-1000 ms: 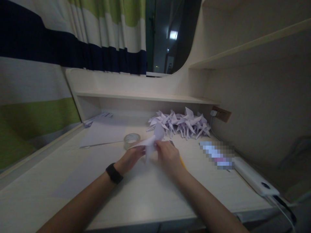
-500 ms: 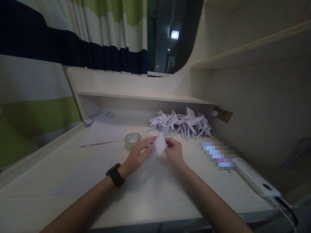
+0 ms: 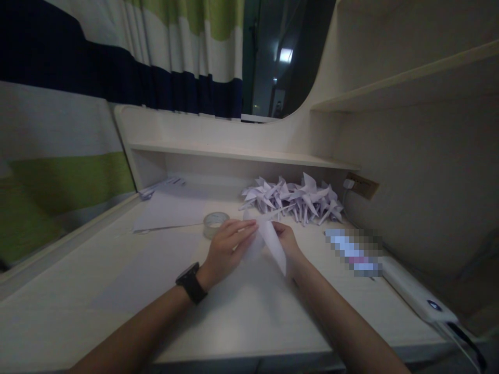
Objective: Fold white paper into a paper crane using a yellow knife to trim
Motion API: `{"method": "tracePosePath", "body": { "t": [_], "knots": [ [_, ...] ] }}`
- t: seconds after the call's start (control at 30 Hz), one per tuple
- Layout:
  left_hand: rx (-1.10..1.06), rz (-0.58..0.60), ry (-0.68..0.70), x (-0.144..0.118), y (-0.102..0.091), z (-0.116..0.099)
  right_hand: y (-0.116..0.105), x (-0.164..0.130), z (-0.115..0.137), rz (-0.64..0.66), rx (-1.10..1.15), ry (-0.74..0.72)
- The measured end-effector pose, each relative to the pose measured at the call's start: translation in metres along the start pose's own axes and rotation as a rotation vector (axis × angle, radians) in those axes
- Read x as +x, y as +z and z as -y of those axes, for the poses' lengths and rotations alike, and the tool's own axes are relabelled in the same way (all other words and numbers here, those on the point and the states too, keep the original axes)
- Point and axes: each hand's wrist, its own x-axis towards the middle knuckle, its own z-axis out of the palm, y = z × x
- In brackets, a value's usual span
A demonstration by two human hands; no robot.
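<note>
Both of my hands hold a partly folded piece of white paper (image 3: 272,240) just above the pale desk top (image 3: 241,306). My left hand (image 3: 228,246), with a black watch (image 3: 191,282) on its wrist, pinches the paper's upper left part. From the right, my right hand (image 3: 287,240) grips the same paper, whose long pointed flap hangs down in front of it. A heap of several folded white paper cranes (image 3: 294,198) lies just beyond my hands at the back of the desk.
A roll of clear tape (image 3: 215,223) stands left of my hands, next to flat paper sheets (image 3: 171,208). A white power strip (image 3: 419,296) with a cable lies at the right edge. A low shelf (image 3: 234,151) and a striped curtain (image 3: 117,57) stand behind.
The paper has been turned in my hands: the small flap that stood up now hangs down as a long point. Both hands have shifted slightly right and away.
</note>
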Motion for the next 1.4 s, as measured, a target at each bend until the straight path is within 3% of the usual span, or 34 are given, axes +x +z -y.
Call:
{"method": "tracePosePath", "body": {
  "t": [0.23,0.4,0.63,1.1,1.4],
  "knots": [
    [0.061,-0.005,-0.018,-0.001,0.0,0.004,-0.004,0.0,-0.009,0.087,0.161,-0.002],
    [0.08,-0.001,-0.014,-0.003,0.001,0.002,-0.006,0.003,-0.015,0.072,0.184,-0.004],
    [0.039,0.149,-0.003,-0.008,-0.003,0.0,-0.008,0.007,-0.022,0.012,0.173,0.013],
    [-0.05,0.197,-0.03,-0.014,0.005,0.014,-0.001,0.003,-0.013,-0.085,-0.001,-0.119],
    [-0.151,0.165,-0.196,-0.013,0.008,0.01,-0.003,0.004,-0.018,-0.096,-0.164,-0.215]
  ]
}}
